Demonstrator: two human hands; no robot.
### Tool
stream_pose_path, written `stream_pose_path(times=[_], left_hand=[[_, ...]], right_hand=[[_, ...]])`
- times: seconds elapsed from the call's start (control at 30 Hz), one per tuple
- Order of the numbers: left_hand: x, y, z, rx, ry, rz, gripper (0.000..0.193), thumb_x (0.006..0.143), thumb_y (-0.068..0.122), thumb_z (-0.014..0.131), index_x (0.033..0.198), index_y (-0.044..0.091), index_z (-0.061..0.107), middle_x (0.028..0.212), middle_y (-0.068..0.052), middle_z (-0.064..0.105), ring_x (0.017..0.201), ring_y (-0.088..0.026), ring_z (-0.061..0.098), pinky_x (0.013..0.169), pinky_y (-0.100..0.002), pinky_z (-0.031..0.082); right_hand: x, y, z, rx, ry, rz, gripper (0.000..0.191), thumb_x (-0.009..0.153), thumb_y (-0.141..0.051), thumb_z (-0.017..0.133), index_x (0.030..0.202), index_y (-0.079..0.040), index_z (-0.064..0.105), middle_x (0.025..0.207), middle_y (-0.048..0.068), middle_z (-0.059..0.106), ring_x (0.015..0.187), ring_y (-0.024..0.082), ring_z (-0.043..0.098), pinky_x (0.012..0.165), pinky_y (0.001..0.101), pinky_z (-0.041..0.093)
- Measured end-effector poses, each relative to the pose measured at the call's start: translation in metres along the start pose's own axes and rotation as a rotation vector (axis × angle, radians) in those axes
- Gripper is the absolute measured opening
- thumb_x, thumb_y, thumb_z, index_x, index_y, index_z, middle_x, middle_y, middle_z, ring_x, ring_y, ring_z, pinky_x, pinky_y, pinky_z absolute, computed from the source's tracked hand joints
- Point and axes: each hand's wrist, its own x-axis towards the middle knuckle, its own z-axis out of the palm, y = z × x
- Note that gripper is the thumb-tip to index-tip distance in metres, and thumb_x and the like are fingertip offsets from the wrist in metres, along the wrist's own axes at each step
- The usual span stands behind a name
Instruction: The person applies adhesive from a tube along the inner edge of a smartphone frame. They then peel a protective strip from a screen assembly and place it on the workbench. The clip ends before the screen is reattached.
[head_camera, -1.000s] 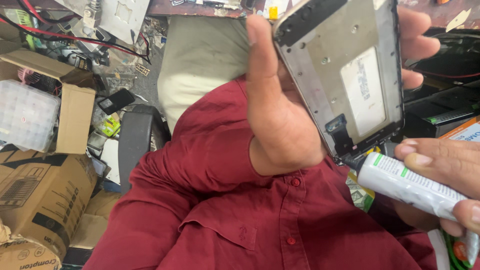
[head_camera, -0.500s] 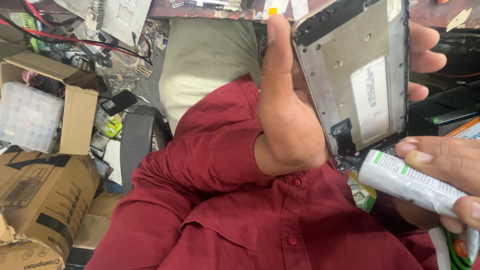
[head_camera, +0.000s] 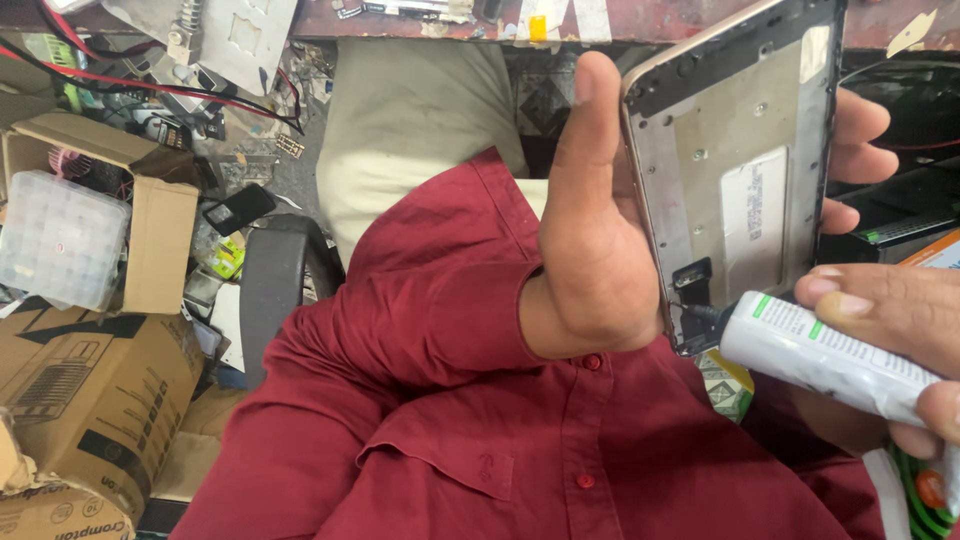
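My left hand (head_camera: 600, 240) grips an opened phone frame (head_camera: 740, 150), metal inner side toward me, thumb along its left edge and fingers wrapped behind its right edge. A pale label sits in the middle of the frame. My right hand (head_camera: 890, 330) holds a white glue tube with green stripes (head_camera: 820, 355), its black nozzle touching the frame's lower left corner. Both hands hover over my lap, above a dark red shirt (head_camera: 480, 420).
Cardboard boxes (head_camera: 90, 380) stack at the left, one holding a clear plastic compartment case (head_camera: 60, 240). Red and black wires (head_camera: 150, 85) and small parts litter the floor. A black chair armrest (head_camera: 275, 290) is beside my leg. A wooden bench edge (head_camera: 440, 20) runs along the top.
The phone frame in my left hand has shifted right and up. The tube's nozzle has come up against the frame's lower corner.
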Motion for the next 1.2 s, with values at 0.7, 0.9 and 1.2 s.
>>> stream_pose_path(times=[0.7, 0.9, 1.2], left_hand=[[-0.003, -0.014, -0.009, 0.002, -0.026, -0.051, 0.089, 0.119, 0.075, 0.022, 0.152, -0.007, 0.032, 0.13, -0.026, 0.05, 0.119, -0.033, 0.053, 0.099, -0.043, 0.046], [-0.004, -0.016, -0.01, 0.003, -0.022, -0.058, 0.086, 0.12, 0.073, 0.023, 0.152, -0.007, 0.032, 0.13, -0.025, 0.05, 0.118, -0.032, 0.053, 0.099, -0.043, 0.046], [-0.003, -0.019, -0.012, 0.05, -0.047, -0.061, 0.083, 0.118, 0.071, 0.027, 0.153, -0.004, 0.029, 0.129, -0.026, 0.049, 0.118, -0.031, 0.052, 0.098, -0.042, 0.047]], right_hand=[[-0.041, 0.012, -0.012, -0.007, -0.111, 0.15, 0.052, 0.1, -0.033, 0.047, 0.139, 0.001, 0.051, 0.137, 0.022, 0.061, 0.131, 0.027, 0.061, 0.113, 0.0369, 0.048], [-0.043, 0.014, -0.014, -0.003, -0.112, 0.171, 0.054, 0.097, -0.032, 0.052, 0.14, 0.0, 0.05, 0.138, 0.022, 0.06, 0.132, 0.027, 0.061, 0.113, 0.0361, 0.048], [-0.044, 0.008, -0.016, 0.023, -0.092, 0.198, 0.058, 0.094, -0.03, 0.059, 0.142, -0.001, 0.048, 0.139, 0.021, 0.059, 0.133, 0.026, 0.06, 0.113, 0.035, 0.049]])
